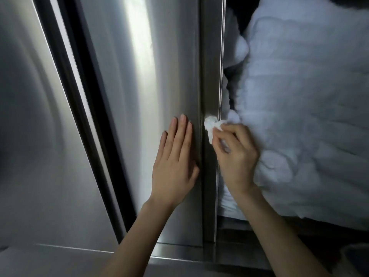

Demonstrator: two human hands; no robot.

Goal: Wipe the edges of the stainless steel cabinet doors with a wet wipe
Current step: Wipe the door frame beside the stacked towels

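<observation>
A brushed stainless steel cabinet door (143,86) fills the middle of the head view, and its right vertical edge (211,76) runs from top to bottom. My left hand (175,158) lies flat against the door face just left of that edge, fingers together and pointing up. My right hand (235,152) pinches a crumpled white wet wipe (210,124) and presses it onto the edge at mid height. The open cabinet lies to the right of the edge.
A second steel door (30,126) stands at the left, beyond a dark gap (83,108). Bulky white bedding (309,116) fills the open compartment on the right, close to my right hand. A steel bottom rail (179,254) crosses below.
</observation>
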